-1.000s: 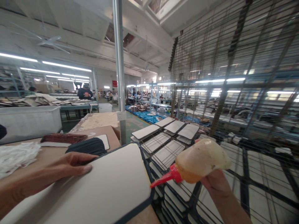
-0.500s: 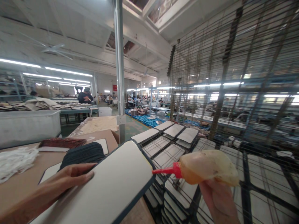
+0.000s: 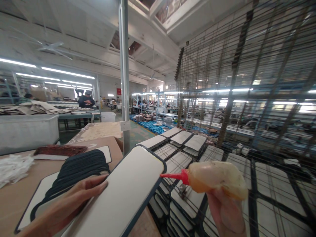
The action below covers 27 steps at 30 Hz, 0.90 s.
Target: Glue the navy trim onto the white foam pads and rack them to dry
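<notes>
My left hand (image 3: pixel 86 191) grips the left edge of a flat white panel (image 3: pixel 123 187) with rounded corners and a dark border, thumb on top. The panel is held up at a slant. In my right hand (image 3: pixel 225 207) is a translucent squeeze bottle (image 3: pixel 217 181) of amber liquid, lying on its side. Its red nozzle (image 3: pixel 172 176) points left, and the tip meets the panel's right edge near the upper corner. Behind my left hand a bundle of dark strips (image 3: pixel 79 168) lies on another bordered panel (image 3: pixel 40 194).
A wire rack (image 3: pixel 209 75) rises at the right, with rows of bordered panels (image 3: pixel 184 138) on its lower grid. White scraps (image 3: pixel 14 168) and a reddish-brown bundle (image 3: pixel 60 150) lie on the brown table (image 3: pixel 10 204). A metal post (image 3: pixel 124 65) stands ahead. Beyond it, a person (image 3: pixel 86 100) stands by a table.
The nozzle tip has moved slightly up along the panel's right edge. The panel has turned a little, and more of the dark strips shows. The whole view has shifted slightly.
</notes>
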Available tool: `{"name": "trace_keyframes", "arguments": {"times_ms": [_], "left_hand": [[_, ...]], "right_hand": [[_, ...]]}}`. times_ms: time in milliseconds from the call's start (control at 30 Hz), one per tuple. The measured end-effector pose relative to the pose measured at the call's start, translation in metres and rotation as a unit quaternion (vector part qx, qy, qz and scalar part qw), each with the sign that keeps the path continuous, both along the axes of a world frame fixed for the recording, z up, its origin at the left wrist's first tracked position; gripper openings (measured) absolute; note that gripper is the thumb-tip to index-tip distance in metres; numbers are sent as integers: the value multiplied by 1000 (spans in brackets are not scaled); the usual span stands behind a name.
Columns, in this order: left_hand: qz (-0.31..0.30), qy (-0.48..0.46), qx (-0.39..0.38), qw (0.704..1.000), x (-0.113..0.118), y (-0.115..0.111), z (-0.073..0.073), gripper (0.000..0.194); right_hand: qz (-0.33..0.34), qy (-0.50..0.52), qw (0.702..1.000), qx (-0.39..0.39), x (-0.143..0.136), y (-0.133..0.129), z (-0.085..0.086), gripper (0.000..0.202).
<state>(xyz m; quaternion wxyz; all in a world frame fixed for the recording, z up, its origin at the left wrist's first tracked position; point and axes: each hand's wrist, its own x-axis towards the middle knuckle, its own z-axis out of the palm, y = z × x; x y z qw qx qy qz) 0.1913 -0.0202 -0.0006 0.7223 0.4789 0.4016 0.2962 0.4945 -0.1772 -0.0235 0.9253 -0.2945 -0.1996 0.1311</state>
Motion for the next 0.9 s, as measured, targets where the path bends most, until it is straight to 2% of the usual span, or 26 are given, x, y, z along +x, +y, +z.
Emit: {"name": "trace_keyframes", "arguments": {"times_ms": [133, 267, 433, 733, 900], "left_hand": [[-10, -17, -6, 1000, 10, -2, -1, 34], [-23, -45, -10, 999, 16, 5, -12, 31], [-76, -56, 29, 995, 26, 13, -22, 37], [-89, -53, 53, 993, 41, 16, -20, 40], [-54, -40, 51, 996, 49, 20, -18, 49]], "right_hand": [[9, 13, 1000, 3, -2, -2, -1, 59], [18, 30, 999, -1, -4, -4, -2, 63], [28, 13, 1000, 6, -5, -5, -4, 60], [33, -17, 999, 1, -6, -4, -8, 55], [28, 1, 999, -26, -11, -2, -6, 61]]}}
